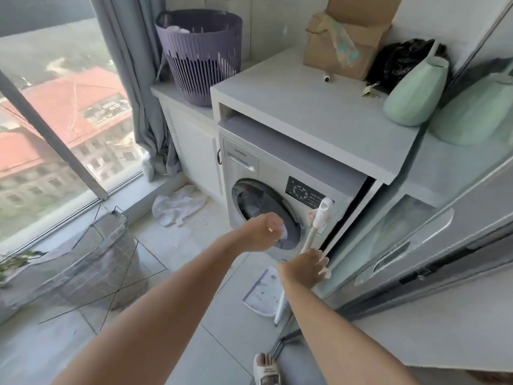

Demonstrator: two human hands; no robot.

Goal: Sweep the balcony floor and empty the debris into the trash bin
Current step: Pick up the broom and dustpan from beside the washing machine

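Broom handle (313, 232) leaned against the front of the washing machine (266, 190), a slim pale pole with its top clip near the dial, running down past a dustpan (263, 293) that lay on the floor tiles (211, 351) just beside it. The right hand (305, 269) had its fingers (323, 263) curled round the pole partway down, which looked a sensible place to hold: the thing seemed light and stiff, smooth plastic that might slip in a loose grip. The left hand (263, 229) hung in front of the washer door, fingers loosely bunched, and I could not tell whether it held anything. A crumpled white cloth (177, 205) lay by the window, a wire rack (102, 262) stood to the left, and a purple basket (200, 54) and a cardboard box (349, 37) sat on the counter (305, 107).
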